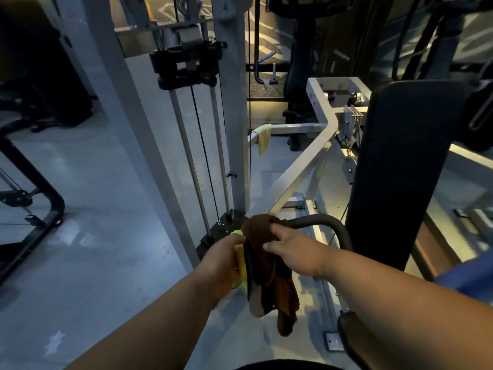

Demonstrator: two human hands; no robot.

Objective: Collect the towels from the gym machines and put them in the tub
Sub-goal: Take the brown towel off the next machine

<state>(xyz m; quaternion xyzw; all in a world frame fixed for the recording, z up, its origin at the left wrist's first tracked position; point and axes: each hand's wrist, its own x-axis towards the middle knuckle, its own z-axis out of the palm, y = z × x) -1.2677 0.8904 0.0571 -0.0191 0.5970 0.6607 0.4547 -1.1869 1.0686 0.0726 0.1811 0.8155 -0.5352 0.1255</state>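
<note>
My left hand (221, 260) grips a bundle of towels: a yellow-green towel (240, 259) against the palm and a dark one beside it. My right hand (296, 252) pinches the top of a brown towel (282, 292) that hangs down from the same bundle, just in front of a curved black machine handle (328, 222). Farther off, another yellow-green towel (263, 140) hangs over a white frame bar (296, 128) of the machine. No tub is in view.
A white cable machine column with steel guide rods (186, 156) stands straight ahead. A black upright back pad (400, 169) is at the right. A black machine frame (40, 198) sits at the left on the grey floor (106, 263).
</note>
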